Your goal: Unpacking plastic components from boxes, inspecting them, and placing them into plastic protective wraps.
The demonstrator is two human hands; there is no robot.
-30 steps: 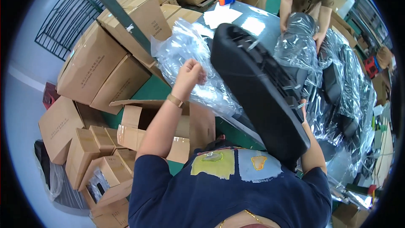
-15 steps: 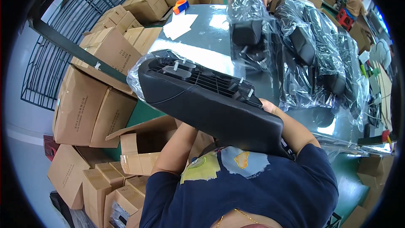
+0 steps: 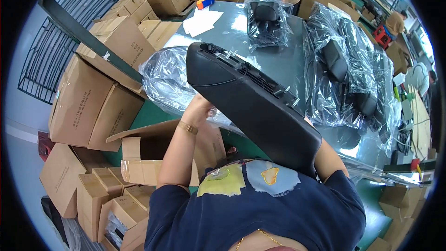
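Observation:
A long black padded seat part (image 3: 260, 107) with a ribbed underside and small metal studs lies tilted across my chest and the table edge. My left hand (image 3: 197, 110), with a gold bracelet at the wrist, is under its upper end, gripping it next to a clear plastic bag (image 3: 165, 83) bunched at that end. My right forearm (image 3: 327, 155) goes under the lower end; the right hand itself is hidden behind the part.
An open cardboard box (image 3: 153, 153) stands below my left arm. Stacked cartons (image 3: 93, 97) line the left side. Bagged black parts (image 3: 344, 74) cover the grey table (image 3: 278, 60). Another person's hands hold a bagged part (image 3: 265, 9) at the far end, near papers (image 3: 200, 21).
The black part has swung from steeply upright to a flatter tilt and shifted right. My left hand dropped from the plastic bag to the part's upper end.

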